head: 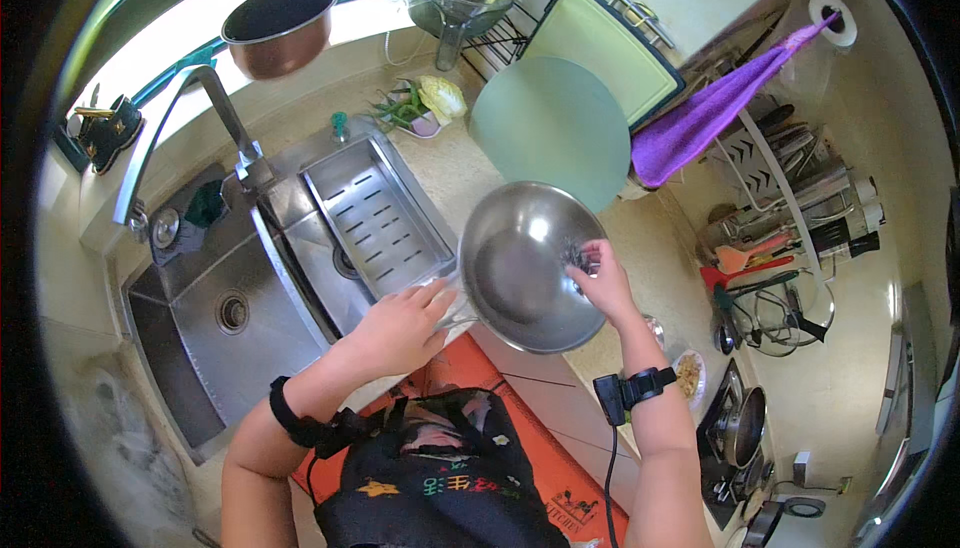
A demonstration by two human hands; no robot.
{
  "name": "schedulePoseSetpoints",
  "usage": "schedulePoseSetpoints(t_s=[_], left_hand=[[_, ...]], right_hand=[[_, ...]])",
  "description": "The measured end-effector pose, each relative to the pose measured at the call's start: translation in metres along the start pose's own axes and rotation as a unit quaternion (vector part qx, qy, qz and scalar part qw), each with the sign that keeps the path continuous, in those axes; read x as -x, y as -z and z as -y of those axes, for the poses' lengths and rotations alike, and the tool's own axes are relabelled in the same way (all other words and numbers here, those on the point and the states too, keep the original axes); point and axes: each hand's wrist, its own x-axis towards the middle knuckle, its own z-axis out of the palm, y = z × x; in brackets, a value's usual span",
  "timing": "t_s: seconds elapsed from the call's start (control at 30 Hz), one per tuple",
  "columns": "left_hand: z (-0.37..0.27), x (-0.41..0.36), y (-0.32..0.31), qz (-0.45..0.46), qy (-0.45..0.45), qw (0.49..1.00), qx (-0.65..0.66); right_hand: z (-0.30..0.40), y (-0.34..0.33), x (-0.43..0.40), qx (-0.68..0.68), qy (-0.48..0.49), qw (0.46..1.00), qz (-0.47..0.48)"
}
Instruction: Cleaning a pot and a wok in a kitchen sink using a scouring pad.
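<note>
A shiny steel pan (pixel 517 270) with a metal handle is tilted over the counter's edge, its inside facing the camera. At the handle, on the pan's left side, is my left hand (pixel 401 326); its fingers lie over the handle, and how firmly they close on it is hard to see. My right hand (pixel 602 281) pinches a steel wool scrubber (pixel 576 255) against the pan's inner right wall. Both wrists wear black straps.
Left of the pan lie a double steel sink (pixel 232 353), a slotted drain tray (pixel 379 210) and a tall faucet (pixel 225 116). Behind it are a round green board (pixel 551 124) and vegetables (pixel 420 105). Rightward are a purple cloth (pixel 705 120), hanging utensils and a bowl of food (pixel 688 375).
</note>
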Motion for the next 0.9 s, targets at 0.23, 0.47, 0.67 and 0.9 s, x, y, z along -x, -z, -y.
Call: schedulePoseSetpoints(t_s=[0.23, 0.47, 0.67, 0.9], left_hand=[[-0.019, -0.022, -0.069, -0.025, 0.126, 0.992, -0.015], [-0.022, -0.066, -0.083, -0.056, 0.301, 0.952, -0.004], [-0.030, -0.093, -0.075, -0.019, 0.361, 0.932, 0.029], [-0.011, -0.095, -0.109, -0.063, 0.344, 0.934, 0.074]], right_hand=[[-0.049, -0.024, -0.020, 0.193, 0.150, 0.969, 0.025], [-0.076, -0.060, -0.037, 0.362, 0.228, 0.881, 0.200], [-0.089, -0.057, -0.089, 0.347, 0.216, 0.906, 0.114], [-0.032, -0.120, -0.069, 0.183, 0.346, 0.903, 0.175]])
